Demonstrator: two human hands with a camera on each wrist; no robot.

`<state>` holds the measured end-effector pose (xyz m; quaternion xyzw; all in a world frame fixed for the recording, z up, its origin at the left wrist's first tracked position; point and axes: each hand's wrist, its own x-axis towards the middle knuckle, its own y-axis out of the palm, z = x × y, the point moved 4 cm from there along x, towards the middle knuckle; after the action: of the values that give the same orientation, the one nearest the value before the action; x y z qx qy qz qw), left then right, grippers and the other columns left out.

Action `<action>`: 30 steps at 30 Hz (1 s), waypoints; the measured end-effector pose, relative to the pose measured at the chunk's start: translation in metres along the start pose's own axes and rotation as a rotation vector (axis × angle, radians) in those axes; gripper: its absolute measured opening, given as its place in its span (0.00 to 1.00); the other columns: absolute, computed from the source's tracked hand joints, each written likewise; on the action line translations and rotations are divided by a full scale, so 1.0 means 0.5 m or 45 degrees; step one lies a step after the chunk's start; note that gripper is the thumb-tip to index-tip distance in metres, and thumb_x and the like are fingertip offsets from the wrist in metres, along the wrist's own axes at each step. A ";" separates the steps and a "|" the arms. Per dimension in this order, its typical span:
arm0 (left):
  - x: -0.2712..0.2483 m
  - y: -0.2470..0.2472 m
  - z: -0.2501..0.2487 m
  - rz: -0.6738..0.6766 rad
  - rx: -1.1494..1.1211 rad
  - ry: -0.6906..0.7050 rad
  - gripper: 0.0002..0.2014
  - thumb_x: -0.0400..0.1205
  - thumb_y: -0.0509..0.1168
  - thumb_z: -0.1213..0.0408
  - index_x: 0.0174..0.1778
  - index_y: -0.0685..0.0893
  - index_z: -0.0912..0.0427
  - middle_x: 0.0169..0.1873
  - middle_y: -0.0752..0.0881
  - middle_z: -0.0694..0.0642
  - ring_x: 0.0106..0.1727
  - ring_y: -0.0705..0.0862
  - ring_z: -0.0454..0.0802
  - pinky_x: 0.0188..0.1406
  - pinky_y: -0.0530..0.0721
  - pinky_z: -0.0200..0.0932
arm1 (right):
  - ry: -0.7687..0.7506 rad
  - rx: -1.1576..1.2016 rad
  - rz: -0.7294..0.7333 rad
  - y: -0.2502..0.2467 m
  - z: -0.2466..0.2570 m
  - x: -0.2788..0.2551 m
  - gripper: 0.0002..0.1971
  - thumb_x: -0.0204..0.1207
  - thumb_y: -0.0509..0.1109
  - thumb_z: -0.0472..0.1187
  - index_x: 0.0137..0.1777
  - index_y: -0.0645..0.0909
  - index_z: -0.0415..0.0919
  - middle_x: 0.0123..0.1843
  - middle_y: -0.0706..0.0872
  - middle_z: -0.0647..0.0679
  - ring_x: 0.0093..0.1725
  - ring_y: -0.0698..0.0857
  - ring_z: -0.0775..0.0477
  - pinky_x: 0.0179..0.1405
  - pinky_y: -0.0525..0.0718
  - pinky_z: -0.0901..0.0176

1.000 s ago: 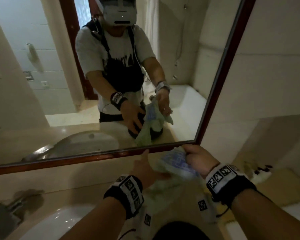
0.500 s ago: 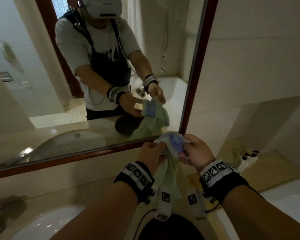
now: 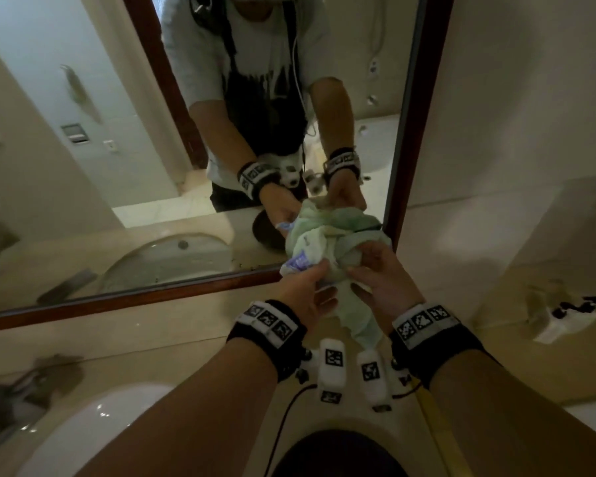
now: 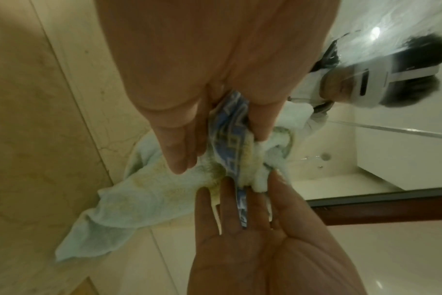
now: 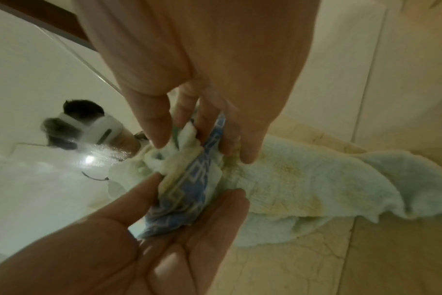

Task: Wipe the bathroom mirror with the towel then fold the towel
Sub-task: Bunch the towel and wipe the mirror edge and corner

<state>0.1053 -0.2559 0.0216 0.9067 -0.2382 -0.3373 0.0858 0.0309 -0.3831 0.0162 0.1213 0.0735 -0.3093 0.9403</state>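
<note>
A pale green towel with a blue patterned band is bunched up at the lower right corner of the mirror. It meets its own reflection there, and a loose tail hangs down between my wrists. My left hand pinches the blue band end. My right hand grips the bunch from the right. In the left wrist view the towel sits between thumb and fingers. The right wrist view shows the towel and both hands curled on its blue band.
The mirror's dark wooden frame runs along its right and bottom sides. A white sink basin and a faucet lie lower left on the beige counter. A small white item with black marks rests on the counter at the right.
My left hand went from open beside the towel to pinching it. Both hands have lifted the towel forward to the mirror's lower right corner, and it is more bunched.
</note>
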 end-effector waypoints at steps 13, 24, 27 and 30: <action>0.049 -0.086 -0.037 -0.088 -0.211 0.093 0.14 0.87 0.68 0.69 0.69 0.82 0.61 0.55 0.89 0.64 0.50 0.89 0.61 0.51 0.90 0.58 | 0.107 -0.040 -0.133 0.088 0.014 0.079 0.14 0.85 0.68 0.46 0.65 0.82 0.40 0.60 0.87 0.38 0.50 0.89 0.44 0.31 0.91 0.56; 0.005 -0.410 -0.120 -0.240 -0.295 0.019 0.11 0.85 0.72 0.57 0.61 0.83 0.53 0.50 0.86 0.57 0.45 0.85 0.53 0.46 0.90 0.53 | -0.081 -0.427 0.186 0.389 -0.062 0.055 0.29 0.67 0.80 0.64 0.48 0.88 0.35 0.47 0.93 0.36 0.51 0.91 0.33 0.56 0.89 0.29; -0.014 -0.545 -0.152 -0.303 -0.206 -0.007 0.11 0.86 0.69 0.51 0.53 0.84 0.55 0.32 0.83 0.53 0.33 0.80 0.49 0.33 0.85 0.45 | -0.204 -0.664 0.286 0.506 -0.085 0.058 0.21 0.68 0.79 0.63 0.43 0.89 0.44 0.39 0.92 0.48 0.45 0.91 0.42 0.53 0.90 0.35; -0.057 -0.684 -0.198 -0.351 -0.283 0.103 0.13 0.88 0.67 0.54 0.55 0.89 0.60 0.36 0.92 0.58 0.40 0.90 0.55 0.42 0.89 0.49 | -0.249 -0.815 0.463 0.650 -0.117 0.063 0.17 0.72 0.78 0.59 0.54 0.90 0.50 0.47 0.91 0.59 0.49 0.89 0.57 0.52 0.88 0.54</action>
<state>0.2790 0.0556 0.0046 0.9285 -0.0691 -0.3335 0.1479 0.2472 -0.1318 0.0125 -0.1975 0.0535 -0.1090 0.9727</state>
